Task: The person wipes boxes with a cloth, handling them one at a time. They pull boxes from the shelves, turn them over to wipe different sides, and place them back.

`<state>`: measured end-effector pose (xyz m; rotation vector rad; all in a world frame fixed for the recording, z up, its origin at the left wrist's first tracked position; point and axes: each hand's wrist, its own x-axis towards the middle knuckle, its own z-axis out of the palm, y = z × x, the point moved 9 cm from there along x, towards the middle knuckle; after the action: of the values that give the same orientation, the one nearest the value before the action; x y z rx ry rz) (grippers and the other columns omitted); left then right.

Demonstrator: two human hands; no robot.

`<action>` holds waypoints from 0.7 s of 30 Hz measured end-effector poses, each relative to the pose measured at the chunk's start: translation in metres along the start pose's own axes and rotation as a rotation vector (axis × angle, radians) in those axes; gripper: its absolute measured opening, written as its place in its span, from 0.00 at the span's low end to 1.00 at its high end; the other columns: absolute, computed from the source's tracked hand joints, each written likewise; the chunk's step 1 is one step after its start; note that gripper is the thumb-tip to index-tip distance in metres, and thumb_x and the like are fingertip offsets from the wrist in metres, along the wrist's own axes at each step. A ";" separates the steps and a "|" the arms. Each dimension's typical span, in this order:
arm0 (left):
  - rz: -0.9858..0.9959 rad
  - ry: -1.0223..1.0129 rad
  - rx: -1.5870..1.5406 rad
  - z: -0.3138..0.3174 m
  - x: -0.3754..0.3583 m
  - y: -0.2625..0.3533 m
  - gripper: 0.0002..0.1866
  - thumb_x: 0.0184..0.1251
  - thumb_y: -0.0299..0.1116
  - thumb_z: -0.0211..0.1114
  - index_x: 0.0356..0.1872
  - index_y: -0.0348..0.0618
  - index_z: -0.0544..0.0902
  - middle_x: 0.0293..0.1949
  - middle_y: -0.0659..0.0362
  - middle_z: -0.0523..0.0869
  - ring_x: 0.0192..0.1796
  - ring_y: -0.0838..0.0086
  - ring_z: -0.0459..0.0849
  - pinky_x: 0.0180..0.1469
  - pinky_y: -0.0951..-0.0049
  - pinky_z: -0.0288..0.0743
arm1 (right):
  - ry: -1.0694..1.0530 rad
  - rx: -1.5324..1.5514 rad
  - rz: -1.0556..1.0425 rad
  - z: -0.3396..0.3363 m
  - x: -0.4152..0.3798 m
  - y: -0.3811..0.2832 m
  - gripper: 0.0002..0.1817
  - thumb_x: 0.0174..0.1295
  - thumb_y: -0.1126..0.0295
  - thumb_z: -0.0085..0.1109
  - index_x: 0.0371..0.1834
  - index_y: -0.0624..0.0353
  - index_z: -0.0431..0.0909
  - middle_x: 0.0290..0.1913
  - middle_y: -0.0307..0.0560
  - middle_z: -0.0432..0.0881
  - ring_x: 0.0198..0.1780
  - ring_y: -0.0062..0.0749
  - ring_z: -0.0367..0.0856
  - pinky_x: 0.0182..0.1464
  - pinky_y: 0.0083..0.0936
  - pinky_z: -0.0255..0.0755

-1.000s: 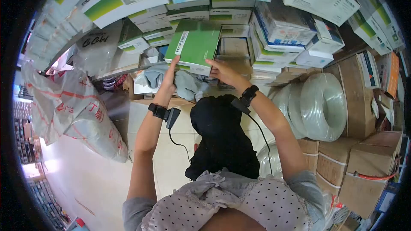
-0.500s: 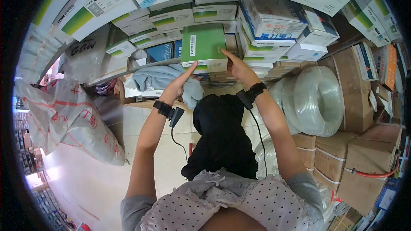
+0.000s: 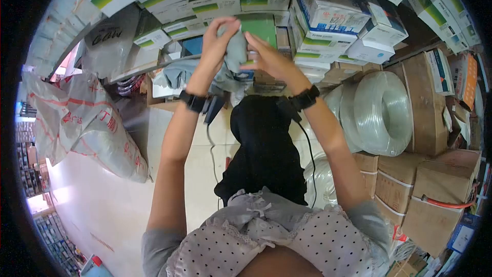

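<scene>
A grey-blue cloth (image 3: 236,54) hangs bunched from my left hand (image 3: 216,41), whose fingers are wrapped round its top. More of the cloth trails down to the left, over the lower shelf edge. My right hand (image 3: 271,60) is just to the right of the cloth, fingers apart and nothing held in it. Behind both hands, a green box (image 3: 261,26) lies on the shelf, partly covered by the cloth and my fingers.
White-and-green cartons (image 3: 215,5) are stacked along the shelf ahead. Clear tubing coils (image 3: 376,115) and brown cardboard boxes (image 3: 435,195) stand to the right. A large plastic sack (image 3: 97,128) rests on the floor at left.
Both hands have come off the green box, which now sits farther back. My left hand has taken up the cloth and lifted it; my right hand has drawn open beside it.
</scene>
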<state>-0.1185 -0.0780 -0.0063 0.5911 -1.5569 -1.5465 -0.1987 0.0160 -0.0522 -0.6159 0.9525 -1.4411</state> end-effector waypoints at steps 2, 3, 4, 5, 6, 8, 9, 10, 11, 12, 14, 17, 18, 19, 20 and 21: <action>0.039 0.028 -0.105 0.012 0.013 0.006 0.13 0.59 0.34 0.70 0.40 0.38 0.79 0.39 0.60 0.81 0.42 0.75 0.78 0.48 0.76 0.70 | -0.108 0.161 -0.062 0.006 0.012 -0.006 0.24 0.66 0.62 0.57 0.62 0.58 0.65 0.52 0.43 0.75 0.54 0.28 0.76 0.52 0.28 0.75; 0.160 0.016 0.068 0.014 0.015 0.012 0.12 0.59 0.33 0.69 0.40 0.38 0.79 0.39 0.58 0.82 0.42 0.72 0.79 0.47 0.75 0.71 | -0.007 0.046 -0.140 -0.005 0.014 -0.013 0.22 0.66 0.64 0.57 0.60 0.59 0.66 0.50 0.43 0.76 0.52 0.26 0.76 0.51 0.27 0.75; 0.290 0.000 0.241 0.019 0.019 0.018 0.12 0.59 0.32 0.68 0.40 0.38 0.79 0.39 0.57 0.82 0.42 0.69 0.80 0.46 0.74 0.71 | 0.094 -0.069 -0.228 -0.017 0.016 -0.024 0.21 0.65 0.67 0.58 0.59 0.60 0.67 0.48 0.42 0.77 0.51 0.25 0.77 0.50 0.27 0.75; 0.413 -0.014 0.413 0.025 0.020 0.021 0.11 0.59 0.32 0.68 0.40 0.38 0.79 0.38 0.55 0.82 0.42 0.66 0.80 0.46 0.73 0.71 | 0.139 -0.099 -0.382 -0.030 0.022 -0.031 0.17 0.64 0.71 0.58 0.55 0.62 0.71 0.44 0.41 0.79 0.48 0.23 0.77 0.48 0.25 0.74; 0.430 -0.045 0.532 0.032 0.016 0.025 0.10 0.59 0.28 0.65 0.40 0.38 0.78 0.38 0.50 0.81 0.42 0.59 0.81 0.45 0.69 0.72 | 0.191 -0.135 -0.533 -0.035 0.022 -0.043 0.13 0.63 0.75 0.59 0.50 0.64 0.75 0.40 0.39 0.80 0.46 0.20 0.77 0.46 0.23 0.73; 0.403 -0.142 0.536 0.034 0.019 0.008 0.10 0.62 0.28 0.63 0.42 0.39 0.77 0.38 0.55 0.81 0.39 0.70 0.80 0.37 0.71 0.72 | 0.198 -0.441 -0.706 -0.039 0.017 -0.057 0.11 0.60 0.77 0.60 0.47 0.62 0.77 0.40 0.40 0.81 0.44 0.24 0.78 0.46 0.23 0.73; 0.382 -0.191 0.539 0.035 0.017 0.004 0.09 0.63 0.28 0.63 0.43 0.39 0.77 0.39 0.57 0.81 0.37 0.75 0.79 0.33 0.72 0.72 | 0.201 -0.593 -0.783 -0.033 0.009 -0.064 0.11 0.59 0.78 0.60 0.45 0.61 0.79 0.40 0.41 0.81 0.44 0.26 0.79 0.46 0.24 0.72; 0.426 -0.234 0.668 0.036 0.010 0.005 0.11 0.60 0.26 0.63 0.44 0.40 0.76 0.41 0.54 0.80 0.40 0.68 0.80 0.39 0.69 0.74 | 0.236 -0.808 -0.800 -0.029 0.004 -0.064 0.11 0.58 0.78 0.60 0.45 0.60 0.79 0.42 0.42 0.81 0.45 0.30 0.79 0.48 0.25 0.72; 0.454 -0.270 0.713 0.037 0.007 0.001 0.11 0.59 0.26 0.64 0.44 0.40 0.76 0.42 0.53 0.80 0.42 0.65 0.80 0.42 0.68 0.74 | 0.269 -1.025 -0.809 -0.025 -0.001 -0.063 0.12 0.56 0.79 0.60 0.44 0.59 0.80 0.44 0.43 0.81 0.46 0.34 0.79 0.50 0.26 0.72; 0.482 -0.306 0.758 0.038 0.004 -0.003 0.12 0.58 0.26 0.64 0.43 0.40 0.77 0.43 0.53 0.80 0.44 0.62 0.80 0.44 0.67 0.73 | 0.298 -1.244 -0.812 -0.021 -0.004 -0.061 0.13 0.55 0.80 0.61 0.44 0.57 0.81 0.46 0.45 0.81 0.47 0.38 0.79 0.51 0.27 0.72; 0.528 -0.332 0.853 0.032 -0.001 -0.011 0.13 0.57 0.27 0.66 0.44 0.40 0.77 0.44 0.52 0.80 0.47 0.56 0.79 0.49 0.65 0.72 | 0.296 -1.502 -0.862 -0.026 0.000 -0.049 0.14 0.55 0.78 0.60 0.45 0.55 0.81 0.49 0.47 0.80 0.50 0.44 0.78 0.55 0.32 0.70; 0.551 -0.239 0.987 0.012 -0.016 -0.012 0.17 0.54 0.31 0.69 0.45 0.39 0.77 0.46 0.51 0.79 0.50 0.53 0.77 0.53 0.63 0.71 | 0.279 -1.620 -0.924 -0.038 0.008 -0.030 0.11 0.57 0.74 0.59 0.44 0.56 0.81 0.50 0.50 0.79 0.54 0.48 0.76 0.58 0.36 0.69; 0.536 -0.174 1.023 0.003 -0.021 -0.013 0.20 0.53 0.32 0.71 0.46 0.38 0.76 0.46 0.51 0.79 0.51 0.54 0.78 0.53 0.63 0.71 | 0.276 -1.612 -0.940 -0.040 0.009 -0.027 0.10 0.58 0.72 0.58 0.44 0.56 0.81 0.49 0.51 0.79 0.55 0.48 0.75 0.58 0.36 0.68; 0.523 -0.110 1.059 -0.007 -0.024 -0.016 0.22 0.52 0.34 0.73 0.47 0.37 0.76 0.46 0.51 0.79 0.51 0.54 0.78 0.53 0.63 0.72 | 0.292 -1.680 -0.956 -0.033 0.005 -0.030 0.11 0.59 0.70 0.58 0.44 0.56 0.81 0.49 0.52 0.79 0.55 0.49 0.75 0.57 0.37 0.69; 0.443 -0.072 0.988 -0.018 -0.022 -0.025 0.25 0.51 0.36 0.74 0.48 0.36 0.76 0.47 0.50 0.79 0.51 0.56 0.78 0.53 0.63 0.73 | 0.311 -1.749 -0.972 -0.025 0.001 -0.034 0.12 0.59 0.69 0.58 0.45 0.56 0.81 0.49 0.53 0.78 0.55 0.50 0.75 0.56 0.37 0.70; 0.360 -0.036 0.915 -0.029 -0.023 -0.038 0.28 0.50 0.37 0.75 0.50 0.35 0.75 0.48 0.49 0.79 0.52 0.59 0.79 0.52 0.63 0.73 | 0.328 -1.819 -0.984 -0.016 -0.005 -0.035 0.12 0.60 0.67 0.58 0.46 0.56 0.80 0.49 0.54 0.78 0.55 0.51 0.75 0.55 0.38 0.71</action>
<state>-0.0912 -0.0808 -0.0520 0.7074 -2.2313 -0.5203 -0.2306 0.0209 -0.0302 -2.4498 2.3610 -1.0376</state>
